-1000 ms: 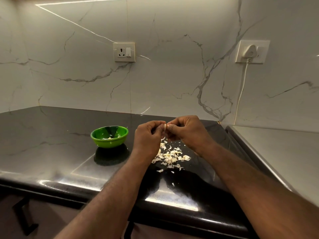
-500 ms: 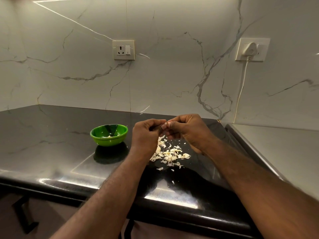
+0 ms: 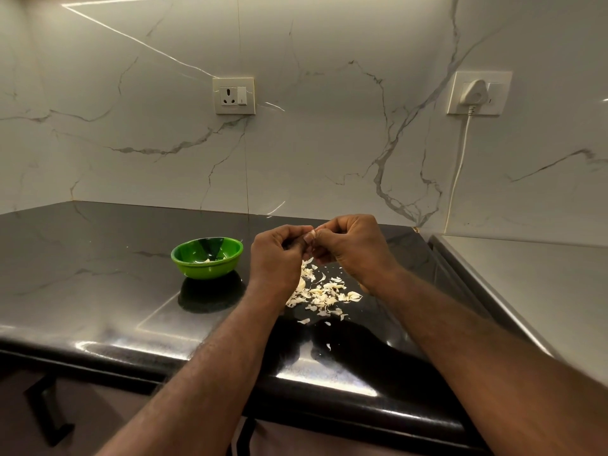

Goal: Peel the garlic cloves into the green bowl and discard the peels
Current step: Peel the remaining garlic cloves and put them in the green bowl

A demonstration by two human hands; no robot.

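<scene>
My left hand (image 3: 276, 255) and my right hand (image 3: 353, 248) are held together above the black counter, fingers curled. Between their fingertips they pinch a small pale garlic clove (image 3: 312, 232), mostly hidden by the fingers. Below the hands lies a scatter of whitish garlic peels (image 3: 324, 292) on the counter. The green bowl (image 3: 227, 264) stands to the left of my left hand, with a few pale pieces inside.
The black stone counter (image 3: 98, 291) runs left to a marble wall corner. A steel surface (image 3: 526, 291) adjoins on the right. On the wall are a socket (image 3: 234, 95) and a plugged socket (image 3: 477, 93) with a white cord hanging down.
Both hands stay together on the clove and have shifted only slightly. The peel pile and bowl have not moved.
</scene>
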